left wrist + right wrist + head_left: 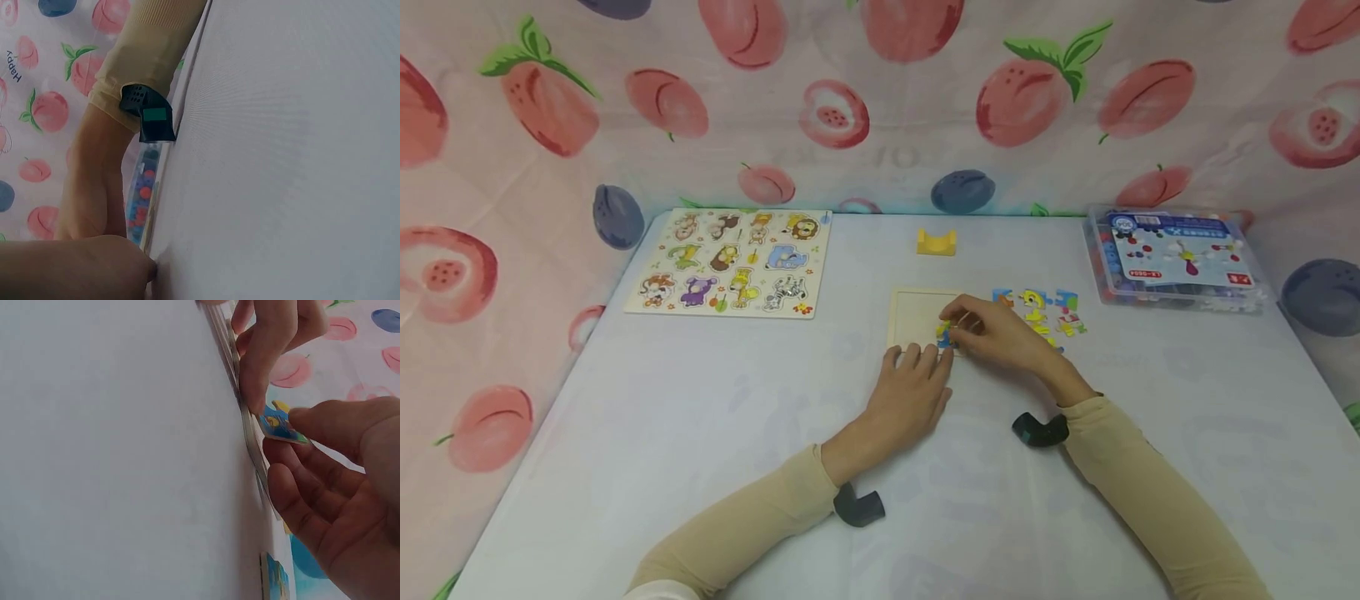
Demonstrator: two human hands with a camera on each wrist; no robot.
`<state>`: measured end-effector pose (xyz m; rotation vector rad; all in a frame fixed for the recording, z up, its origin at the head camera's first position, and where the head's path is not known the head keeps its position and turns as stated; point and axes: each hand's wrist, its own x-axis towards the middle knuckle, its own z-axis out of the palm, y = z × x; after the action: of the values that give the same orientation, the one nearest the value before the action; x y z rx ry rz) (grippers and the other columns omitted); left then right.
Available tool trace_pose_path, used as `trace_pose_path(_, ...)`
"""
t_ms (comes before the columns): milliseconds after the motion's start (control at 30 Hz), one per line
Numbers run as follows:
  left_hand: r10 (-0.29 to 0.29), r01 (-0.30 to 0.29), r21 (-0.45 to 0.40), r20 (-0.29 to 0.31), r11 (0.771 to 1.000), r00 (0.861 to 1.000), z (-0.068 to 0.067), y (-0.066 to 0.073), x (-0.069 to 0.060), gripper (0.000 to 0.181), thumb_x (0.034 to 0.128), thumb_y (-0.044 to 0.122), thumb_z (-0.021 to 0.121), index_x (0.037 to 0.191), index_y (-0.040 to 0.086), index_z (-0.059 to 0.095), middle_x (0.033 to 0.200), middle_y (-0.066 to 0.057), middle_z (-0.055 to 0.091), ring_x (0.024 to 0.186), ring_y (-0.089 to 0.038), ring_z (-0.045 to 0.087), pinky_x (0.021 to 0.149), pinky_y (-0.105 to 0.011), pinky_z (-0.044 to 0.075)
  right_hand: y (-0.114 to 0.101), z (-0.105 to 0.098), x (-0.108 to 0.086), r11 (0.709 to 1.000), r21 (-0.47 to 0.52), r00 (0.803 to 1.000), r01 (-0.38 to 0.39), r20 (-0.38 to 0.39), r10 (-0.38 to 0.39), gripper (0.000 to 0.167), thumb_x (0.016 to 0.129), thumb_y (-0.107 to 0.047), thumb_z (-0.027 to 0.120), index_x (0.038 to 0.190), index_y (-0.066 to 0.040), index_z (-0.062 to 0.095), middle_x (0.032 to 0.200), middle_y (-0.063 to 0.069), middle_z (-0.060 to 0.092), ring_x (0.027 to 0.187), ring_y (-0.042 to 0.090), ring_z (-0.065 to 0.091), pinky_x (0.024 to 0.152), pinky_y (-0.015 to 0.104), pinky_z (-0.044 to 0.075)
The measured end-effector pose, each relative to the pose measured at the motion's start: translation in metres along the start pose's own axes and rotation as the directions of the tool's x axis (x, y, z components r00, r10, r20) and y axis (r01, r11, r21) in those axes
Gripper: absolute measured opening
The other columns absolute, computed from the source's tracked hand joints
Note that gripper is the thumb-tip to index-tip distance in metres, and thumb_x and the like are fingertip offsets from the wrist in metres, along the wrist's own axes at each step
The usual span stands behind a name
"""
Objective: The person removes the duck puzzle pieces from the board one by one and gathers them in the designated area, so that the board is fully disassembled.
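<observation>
A square wooden puzzle tray [917, 315] lies flat in the middle of the table. My right hand [1000, 335] pinches a blue and yellow jigsaw piece [280, 427] between thumb and fingers, over the tray's near right corner. The piece looks tilted in the right wrist view. My left hand [908, 395] rests its fingers on the tray's near edge, one fingertip close beside the piece. Several loose jigsaw pieces [1036, 320] lie right of the tray, partly hidden by my right hand. The left wrist view does not show the piece.
An animal peg puzzle board [752, 260] lies at the back left. Behind the tray stands a small yellow block [936, 243] with a curved cutout. At the back right is a clear plastic box [1180, 258] with a printed label. A fruit-patterned cloth hangs behind the table.
</observation>
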<state>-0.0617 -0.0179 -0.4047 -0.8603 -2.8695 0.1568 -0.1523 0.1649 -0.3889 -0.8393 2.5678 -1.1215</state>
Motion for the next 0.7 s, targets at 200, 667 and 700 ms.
trace_pose_path(200, -0.003, 0.003, -0.002, -0.008, 1.0, 1.0, 0.0, 0.0, -0.001, 0.05, 0.0974, 0.042, 0.042, 0.14, 0.016, 0.045, 0.12, -0.001, 0.051, 0.112, -0.02, 0.046, 0.1, -0.045, 0.037, 0.002, -0.001, 0.0, 1.0, 0.012, 0.999, 0.01, -0.036, -0.009, 0.019, 0.09, -0.008, 0.061, 0.109, -0.008, 0.059, 0.103, 0.006, 0.066, 0.091, 0.02, 0.063, 0.08, 0.035, 0.051)
trace_pose_path(667, -0.002, 0.002, -0.005, 0.009, 1.0, 1.0, 0.0, 0.0, 0.001, 0.051, 0.098, 0.042, 0.04, 0.142, 0.015, 0.043, 0.124, -0.002, 0.052, 0.115, -0.022, 0.047, 0.1, -0.046, 0.038, 0.016, -0.029, -0.021, 0.998, 0.014, 0.988, -0.057, -0.141, 0.058, 0.021, 0.093, -0.017, 0.058, 0.112, -0.008, 0.061, 0.103, 0.006, 0.064, 0.089, 0.018, 0.057, 0.076, 0.024, 0.047)
trace_pose_path(700, -0.004, 0.004, -0.007, 0.01, 1.0, 1.0, -0.001, 0.0, 0.0, 0.051, 0.098, 0.042, 0.041, 0.142, 0.015, 0.043, 0.124, -0.002, 0.052, 0.115, -0.022, 0.047, 0.1, -0.046, 0.038, 0.017, -0.031, -0.023, 0.998, 0.011, 0.988, -0.062, -0.144, 0.063, 0.022, 0.093, -0.018, 0.058, 0.113, -0.007, 0.061, 0.103, 0.007, 0.064, 0.089, 0.018, 0.057, 0.076, 0.023, 0.047)
